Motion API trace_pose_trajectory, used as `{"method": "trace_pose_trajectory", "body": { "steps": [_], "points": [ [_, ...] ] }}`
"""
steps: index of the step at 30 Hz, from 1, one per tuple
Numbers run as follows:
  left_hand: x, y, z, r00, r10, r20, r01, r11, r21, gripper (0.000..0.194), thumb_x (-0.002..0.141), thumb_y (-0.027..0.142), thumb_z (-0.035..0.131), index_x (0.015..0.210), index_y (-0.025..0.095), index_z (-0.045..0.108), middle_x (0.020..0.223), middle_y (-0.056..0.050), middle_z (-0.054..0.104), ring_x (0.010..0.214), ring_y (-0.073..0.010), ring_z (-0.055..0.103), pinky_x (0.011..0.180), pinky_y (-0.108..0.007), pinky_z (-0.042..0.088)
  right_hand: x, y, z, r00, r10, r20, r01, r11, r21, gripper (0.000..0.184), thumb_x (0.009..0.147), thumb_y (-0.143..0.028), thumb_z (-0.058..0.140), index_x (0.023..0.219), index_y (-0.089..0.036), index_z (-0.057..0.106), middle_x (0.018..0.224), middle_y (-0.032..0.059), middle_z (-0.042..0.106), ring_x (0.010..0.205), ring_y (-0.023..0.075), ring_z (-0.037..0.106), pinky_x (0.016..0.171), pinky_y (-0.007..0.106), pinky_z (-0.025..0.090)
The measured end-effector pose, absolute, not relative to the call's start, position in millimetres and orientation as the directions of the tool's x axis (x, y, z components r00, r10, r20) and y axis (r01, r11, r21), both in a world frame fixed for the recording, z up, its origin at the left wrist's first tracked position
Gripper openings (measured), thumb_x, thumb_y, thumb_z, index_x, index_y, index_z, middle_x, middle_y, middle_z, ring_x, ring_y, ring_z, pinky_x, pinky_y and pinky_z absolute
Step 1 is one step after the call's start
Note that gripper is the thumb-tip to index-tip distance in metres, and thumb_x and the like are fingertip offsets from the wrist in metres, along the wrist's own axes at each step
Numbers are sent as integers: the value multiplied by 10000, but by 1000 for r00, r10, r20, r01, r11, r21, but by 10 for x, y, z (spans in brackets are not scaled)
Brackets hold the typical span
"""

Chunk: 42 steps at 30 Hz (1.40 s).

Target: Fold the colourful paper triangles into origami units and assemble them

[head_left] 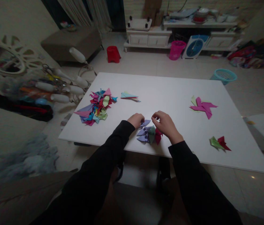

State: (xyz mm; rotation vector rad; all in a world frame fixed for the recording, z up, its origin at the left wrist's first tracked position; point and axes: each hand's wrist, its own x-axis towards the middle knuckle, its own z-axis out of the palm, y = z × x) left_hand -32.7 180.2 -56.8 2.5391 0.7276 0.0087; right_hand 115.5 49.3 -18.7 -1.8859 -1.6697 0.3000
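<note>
Both hands are working close together near the front edge of the white worktop (169, 93), with folded paper pieces lying between and just below them. The left hand (136, 120) is curling its fingers at the left end of a lavender paper piece (146, 122); whether it is gripping the paper cannot be told, since the fingertips are hidden. The right hand (164, 123) is holding its thumb and forefinger bent and partly open, just beside the other end of that piece, with no paper showing in its fingers.

Seen from the right hand, the lavender paper piece is lying at about 9 o'clock; from the left hand it is lying between 3 and 4 o'clock. A row of folded pieces is sitting at 4 o'clock from the left hand: lavender pieces (142, 136) on the left, a grey-green piece (151, 134) in the middle and a magenta piece (158, 137) on the right, below the right hand.

Taken from the space between the hands, a mixed colourful pile (97, 107) is resting at 10 o'clock, a flat stack of paper (130, 96) at 11, a pink and green group (203, 107) at 2, and a green and red pair (219, 143) between 3 and 4.
</note>
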Motion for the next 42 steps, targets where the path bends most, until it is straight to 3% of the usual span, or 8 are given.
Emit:
{"method": "trace_pose_trajectory", "body": {
  "steps": [5, 14, 22, 34, 42],
  "points": [
    [-312, 1801, -596, 861, 502, -82, 469, -720, 512, 274, 688, -24, 634, 800, 176, 785, 839, -74, 745, 849, -214, 696, 894, -325, 534, 1162, 475, -169, 188, 964, 189, 825, -51, -564, 118, 881, -193, 556, 789, -207, 629, 814, 41, 611, 752, 182, 550, 679, 299, 404],
    [-383, 1863, -450, 817, 576, -14, 518, -724, 456, 246, 744, 13, 597, 792, 170, 780, 895, -89, 705, 859, -215, 667, 888, -333, 525, 1200, 472, -176, 236, 953, 188, 835, -100, -541, 114, 878, -195, 554, 798, -205, 636, 827, 44, 629, 773, 192, 569, 720, 320, 406],
    [-358, 1716, -274, 817, 574, 54, 454, -698, 554, 212, 780, 42, 601, 818, 167, 769, 826, -49, 683, 787, -174, 637, 846, -307, 512, 1149, 514, -209, 181, 966, 186, 827, -47, -560, 45, 858, -212, 648, 825, -198, 675, 855, 49, 649, 816, 201, 577, 748, 322, 422],
    [-287, 1537, -195, 792, 601, 107, 413, -657, 631, 184, 775, 71, 612, 824, 174, 757, 835, -31, 702, 782, -161, 640, 826, -297, 519, 1070, 538, -222, 215, 961, 174, 909, -131, -397, 155, 818, -351, 747, 776, -203, 729, 829, 60, 690, 847, 240, 584, 729, 345, 396],
    [-259, 1502, -154, 750, 649, 125, 378, -576, 724, 163, 785, 93, 629, 846, 166, 761, 808, -29, 731, 760, -156, 649, 799, -283, 516, 1072, 537, -248, 279, 928, 245, 875, -140, -464, 112, 839, -263, 668, 747, -208, 701, 816, 53, 696, 858, 237, 593, 780, 353, 417]
  ]
}}
